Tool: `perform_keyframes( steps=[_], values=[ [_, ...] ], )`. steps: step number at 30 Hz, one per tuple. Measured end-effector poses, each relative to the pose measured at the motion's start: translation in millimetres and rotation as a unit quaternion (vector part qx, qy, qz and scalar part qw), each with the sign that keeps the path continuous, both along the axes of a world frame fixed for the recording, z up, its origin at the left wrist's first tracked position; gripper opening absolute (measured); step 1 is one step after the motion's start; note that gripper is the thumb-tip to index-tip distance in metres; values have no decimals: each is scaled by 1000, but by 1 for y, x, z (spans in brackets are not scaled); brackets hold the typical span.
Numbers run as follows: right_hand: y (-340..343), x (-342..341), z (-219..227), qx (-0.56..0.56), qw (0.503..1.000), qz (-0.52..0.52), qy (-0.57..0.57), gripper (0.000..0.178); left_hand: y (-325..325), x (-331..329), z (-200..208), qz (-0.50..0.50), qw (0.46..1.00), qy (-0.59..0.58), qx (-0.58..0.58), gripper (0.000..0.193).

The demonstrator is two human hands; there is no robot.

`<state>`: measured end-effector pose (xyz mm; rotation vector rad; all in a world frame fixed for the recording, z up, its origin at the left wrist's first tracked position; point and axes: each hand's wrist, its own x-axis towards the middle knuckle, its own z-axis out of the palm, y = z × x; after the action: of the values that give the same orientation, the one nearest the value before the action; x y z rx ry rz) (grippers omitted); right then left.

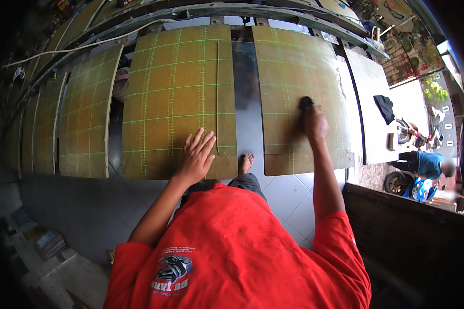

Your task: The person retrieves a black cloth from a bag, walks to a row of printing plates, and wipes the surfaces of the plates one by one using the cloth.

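Two wide olive-brown boards lie side by side in front of me, each ruled with bright green grid lines. On the near right part of the left board [157,116], my left hand [196,154] rests open, palm down, its fingers spread. Over the right board [283,69], my right hand [317,126] is closed around a dark, rounded tool [306,101] against the surface. Motion blur and the fingers hide most of that tool, so its kind cannot be made out. A thin straight strip [218,98] runs lengthwise along the left board's right side.
More gridded boards [87,110] line up to the left. A bright board [370,98] to the right bears a black cloth [384,108]. Metal rails [216,9] and a white cable [87,44] cross behind. Beyond, at right, a person [430,166] is beside a motorcycle [401,183].
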<state>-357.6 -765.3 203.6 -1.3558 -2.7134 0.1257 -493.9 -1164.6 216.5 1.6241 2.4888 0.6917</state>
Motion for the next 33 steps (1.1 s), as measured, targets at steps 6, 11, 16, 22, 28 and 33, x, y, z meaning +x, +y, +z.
perform_keyframes(
  steps=[6, 11, 16, 22, 28, 33],
  values=[
    [-166, -88, -27, 84, 955, 274, 72, 10, 25, 9, 4, -16, 999, -29, 37, 51],
    [-33, -57, -50, 44, 969, 244, 13, 18, 26, 19, 7, -18, 997, -49, 63, 48],
    [2, -55, -32, 86, 986, 140, 22, 18, 31, 32, 5, 1, 997, -69, 40, 48],
    [-143, -90, -15, -86, 905, 417, -2, 24, 31, 34, 4, 36, 992, -81, 86, 57],
    [19, -142, -27, 132, 974, 186, 13, 13, 40, 35, 11, 29, 998, -58, 8, 58],
    [-159, -124, -17, -73, 892, 443, 57, 16, 40, 34, 6, 75, 992, -85, 47, 58]
  ],
)
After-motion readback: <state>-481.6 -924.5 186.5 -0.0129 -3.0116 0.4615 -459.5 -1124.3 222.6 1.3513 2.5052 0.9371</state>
